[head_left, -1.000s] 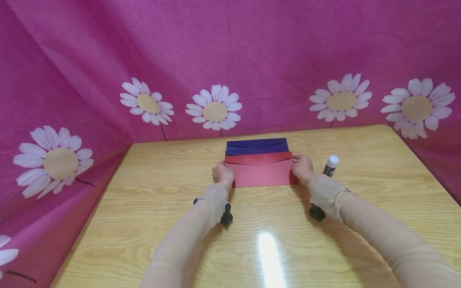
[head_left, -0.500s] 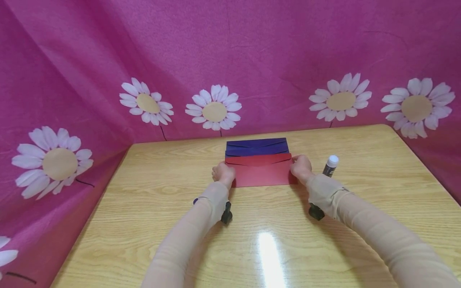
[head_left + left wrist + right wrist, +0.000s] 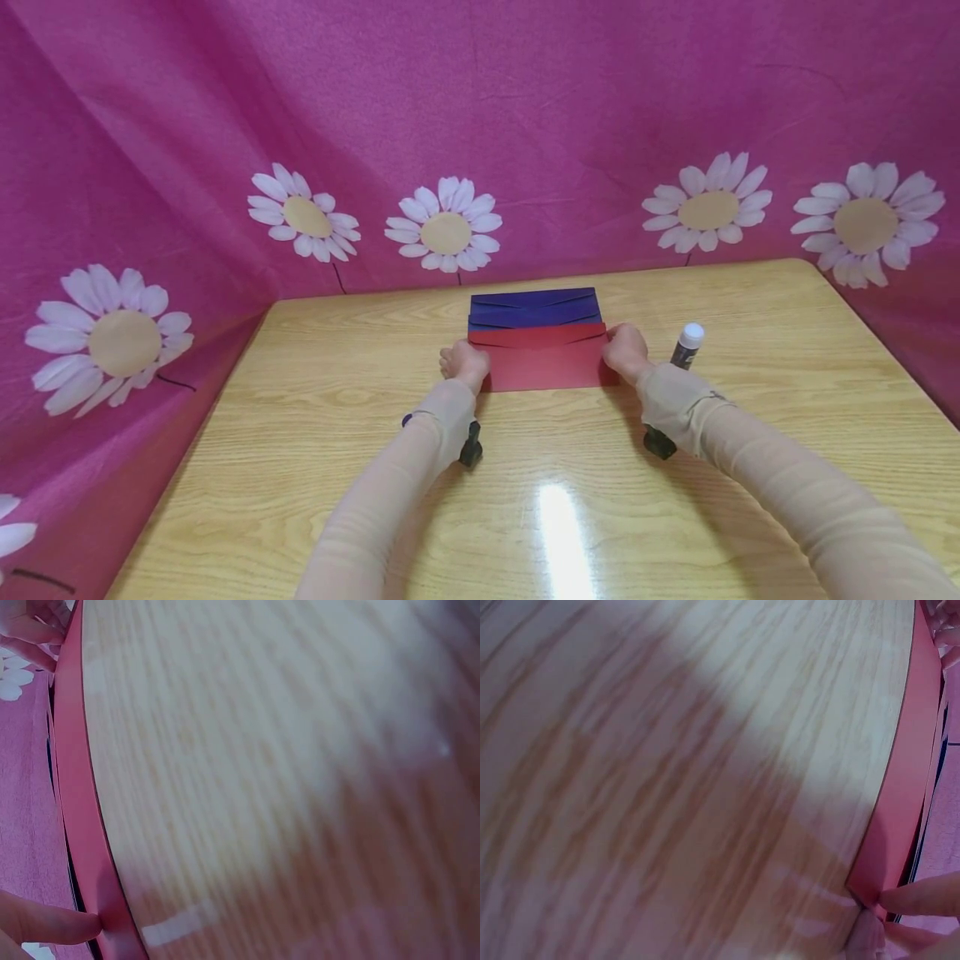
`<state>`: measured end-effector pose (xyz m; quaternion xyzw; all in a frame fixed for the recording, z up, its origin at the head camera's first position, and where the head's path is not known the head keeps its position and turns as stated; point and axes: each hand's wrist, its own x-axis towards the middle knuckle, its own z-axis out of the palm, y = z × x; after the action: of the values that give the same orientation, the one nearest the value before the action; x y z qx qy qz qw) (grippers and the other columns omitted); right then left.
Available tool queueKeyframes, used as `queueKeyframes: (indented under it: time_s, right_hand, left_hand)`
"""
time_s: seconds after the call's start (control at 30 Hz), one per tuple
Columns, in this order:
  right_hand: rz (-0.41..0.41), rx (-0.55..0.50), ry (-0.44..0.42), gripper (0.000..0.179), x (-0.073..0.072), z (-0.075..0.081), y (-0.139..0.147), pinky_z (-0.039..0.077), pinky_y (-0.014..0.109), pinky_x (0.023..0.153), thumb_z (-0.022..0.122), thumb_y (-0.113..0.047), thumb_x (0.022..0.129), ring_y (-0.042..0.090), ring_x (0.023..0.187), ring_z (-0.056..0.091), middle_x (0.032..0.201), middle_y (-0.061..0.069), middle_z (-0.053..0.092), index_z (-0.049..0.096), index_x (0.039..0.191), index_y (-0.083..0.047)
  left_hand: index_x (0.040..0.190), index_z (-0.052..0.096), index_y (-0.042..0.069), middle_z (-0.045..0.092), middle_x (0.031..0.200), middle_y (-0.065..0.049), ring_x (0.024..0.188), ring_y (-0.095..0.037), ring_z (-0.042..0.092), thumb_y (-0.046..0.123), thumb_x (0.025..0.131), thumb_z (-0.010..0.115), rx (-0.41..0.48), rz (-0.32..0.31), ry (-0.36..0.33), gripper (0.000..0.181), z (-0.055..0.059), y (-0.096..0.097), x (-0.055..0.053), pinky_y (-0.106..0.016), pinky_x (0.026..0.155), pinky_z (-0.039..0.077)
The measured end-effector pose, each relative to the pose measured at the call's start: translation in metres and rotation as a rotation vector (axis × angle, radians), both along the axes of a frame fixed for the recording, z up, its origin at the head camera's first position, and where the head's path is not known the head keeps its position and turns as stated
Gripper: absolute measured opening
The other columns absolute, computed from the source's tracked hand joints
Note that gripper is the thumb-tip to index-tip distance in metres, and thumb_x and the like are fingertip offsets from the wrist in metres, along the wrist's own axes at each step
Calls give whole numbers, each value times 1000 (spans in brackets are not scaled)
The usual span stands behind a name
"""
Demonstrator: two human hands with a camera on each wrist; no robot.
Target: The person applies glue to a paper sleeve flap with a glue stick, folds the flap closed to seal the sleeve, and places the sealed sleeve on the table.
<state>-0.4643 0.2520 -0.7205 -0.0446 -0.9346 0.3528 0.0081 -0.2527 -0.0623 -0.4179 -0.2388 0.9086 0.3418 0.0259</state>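
Observation:
In the head view a red envelope (image 3: 543, 362) lies near the table's far side, its flap edge pointing away from me. Behind it, partly covered, are blue envelopes (image 3: 532, 307); two flap edges show. My left hand (image 3: 465, 365) holds the red envelope's left end, and the left wrist view shows a digit (image 3: 56, 921) pressed on its red face. At the opposite end my right hand (image 3: 626, 350) pinches the edge; in the right wrist view its fingers (image 3: 926, 896) meet at the red corner. The undersides of the envelopes are hidden.
A dark glue-stick-like tube with a white cap (image 3: 691, 337) stands just right of my right hand. A small dark blue object (image 3: 407, 420) peeks out beside my left wrist. The wooden table (image 3: 337, 467) ends at a pink flowered cloth (image 3: 555, 125).
The red envelope's top edge has come slightly toward me, so more of the blue envelopes behind it shows. Both hands keep their places at its ends.

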Motion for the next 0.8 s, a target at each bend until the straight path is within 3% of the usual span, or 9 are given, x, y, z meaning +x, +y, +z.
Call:
queueKeyframes:
  time_s: [0.07, 0.13, 0.2, 0.27, 0.37, 0.43, 0.5, 0.57, 0.8]
  right_hand:
    - [18, 11, 33, 20, 3, 3, 0, 41, 32, 53, 54, -9, 65, 21, 68, 52, 77, 1, 63, 68, 76, -18]
    - [25, 17, 49, 18, 20, 26, -8, 39, 31, 50, 53, -9, 64, 21, 64, 50, 72, 3, 61, 67, 73, -15]
    - [22, 15, 52, 23, 53, 74, -23, 42, 32, 54, 51, -7, 66, 23, 71, 53, 80, 8, 64, 68, 82, -7]
    - [37, -6, 10, 33, 97, 140, -44, 45, 34, 64, 49, -5, 71, 26, 81, 53, 95, 17, 63, 64, 99, 2]
    - [55, -53, -11, 42, 162, 234, -73, 44, 36, 70, 45, -2, 76, 27, 83, 52, 104, 26, 57, 51, 115, 12]
    - [87, -76, -11, 39, 194, 277, -85, 43, 38, 70, 42, -1, 80, 29, 80, 51, 102, 29, 55, 49, 115, 15]
    - [106, -87, 18, 36, 210, 298, -90, 43, 39, 70, 41, -1, 82, 32, 79, 51, 98, 31, 55, 51, 111, 16]
    - [130, -91, 30, 33, 219, 308, -92, 43, 43, 77, 40, -2, 84, 35, 88, 52, 102, 33, 54, 51, 110, 16]
    - [267, -79, 99, 31, 232, 314, -86, 43, 46, 79, 40, 1, 81, 38, 91, 54, 102, 30, 56, 55, 105, 14]
  left_hand:
    - [87, 62, -1, 48, 101, -17, 98, -31, 42, 10, 80, 49, -8, -2, -3, 19, 0, 0, 0, -40, 88, 34]
    - [87, 62, -1, 47, 102, -17, 99, -31, 42, 11, 81, 49, 7, 5, -1, 19, 1, 0, 0, -40, 89, 34]
    - [89, 62, 0, 47, 103, -18, 100, -32, 41, 12, 82, 48, 44, 20, 10, 20, 2, 0, 0, -41, 90, 33]
    - [96, 61, 1, 46, 106, -17, 102, -32, 40, 14, 83, 48, 85, 36, 21, 23, 3, 1, 0, -41, 91, 32]
    - [109, 57, 3, 45, 109, -17, 105, -31, 40, 16, 84, 48, 115, 45, 39, 29, 6, 1, 1, -41, 92, 31]
    - [115, 54, 5, 44, 111, -16, 107, -30, 39, 18, 84, 48, 115, 35, 50, 33, 8, 1, 2, -41, 91, 32]
    - [117, 53, 8, 43, 113, -16, 108, -30, 39, 20, 85, 48, 112, 21, 67, 35, 11, 1, 3, -41, 91, 33]
    - [119, 52, 10, 42, 115, -16, 110, -30, 38, 21, 85, 49, 127, 1, 84, 35, 14, 1, 4, -41, 91, 32]
    - [120, 49, 7, 40, 120, -18, 113, -32, 33, 20, 87, 51, 138, -174, 95, 36, 26, -1, 12, -43, 93, 28]
